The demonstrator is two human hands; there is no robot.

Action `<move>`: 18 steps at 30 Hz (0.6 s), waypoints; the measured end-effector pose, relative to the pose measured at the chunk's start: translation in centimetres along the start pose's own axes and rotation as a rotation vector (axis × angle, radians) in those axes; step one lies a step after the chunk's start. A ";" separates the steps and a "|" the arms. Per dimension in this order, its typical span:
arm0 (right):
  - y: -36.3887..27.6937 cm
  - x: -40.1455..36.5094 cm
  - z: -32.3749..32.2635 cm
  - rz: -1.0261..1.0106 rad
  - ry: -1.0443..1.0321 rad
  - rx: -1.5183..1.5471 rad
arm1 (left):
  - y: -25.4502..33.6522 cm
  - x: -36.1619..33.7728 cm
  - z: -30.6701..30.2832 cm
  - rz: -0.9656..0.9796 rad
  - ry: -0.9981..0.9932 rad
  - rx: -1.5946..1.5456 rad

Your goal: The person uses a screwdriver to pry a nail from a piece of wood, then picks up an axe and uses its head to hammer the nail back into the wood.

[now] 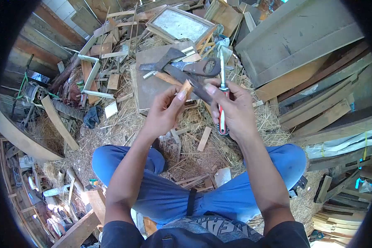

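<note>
Pinched in my left hand (164, 110) is a small piece of wood (187, 87), its end pointing up and away from me. My right hand (237, 108) grips a screwdriver (222, 120) by its red, black and white handle, the pale shaft standing upward. The two hands are close together at the middle of the view. Just beyond them an axe (172, 56) lies with its dark handle running down toward my hands, partly hidden by them. A handsaw (206, 67) rests beneath the axe on a flat board (146, 91).
My legs in blue trousers (161, 186) are spread around the straw-strewn ground. A framed panel (181, 25) lies at the back amid wood scraps. A large grey panel (293, 45) leans at right. Curved planks (56, 120) stand at left. A loose wood block (204, 139) lies below my hands.
</note>
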State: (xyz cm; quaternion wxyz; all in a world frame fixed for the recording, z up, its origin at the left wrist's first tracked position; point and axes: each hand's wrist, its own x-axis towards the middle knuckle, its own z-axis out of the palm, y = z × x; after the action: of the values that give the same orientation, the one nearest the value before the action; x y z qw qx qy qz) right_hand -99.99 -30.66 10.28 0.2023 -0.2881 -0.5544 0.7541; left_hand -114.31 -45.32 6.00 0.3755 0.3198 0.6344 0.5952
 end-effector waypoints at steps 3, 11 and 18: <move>0.7 0.5 0.2 0.023 -0.019 -0.044 | -0.5 0.4 0.4 -0.070 -0.014 -0.027; 2.8 2.2 0.9 0.102 -0.007 -0.040 | -0.8 0.2 0.3 -0.228 -0.174 -0.091; 5.7 5.0 2.5 0.093 0.057 -0.073 | -2.7 -0.6 -1.0 -0.235 0.096 -0.092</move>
State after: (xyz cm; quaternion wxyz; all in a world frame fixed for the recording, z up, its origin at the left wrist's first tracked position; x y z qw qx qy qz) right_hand -105.33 -31.02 4.35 0.1720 -0.3422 -0.5615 0.7335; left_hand -114.77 -46.54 3.37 0.4262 0.1967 0.6567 0.5902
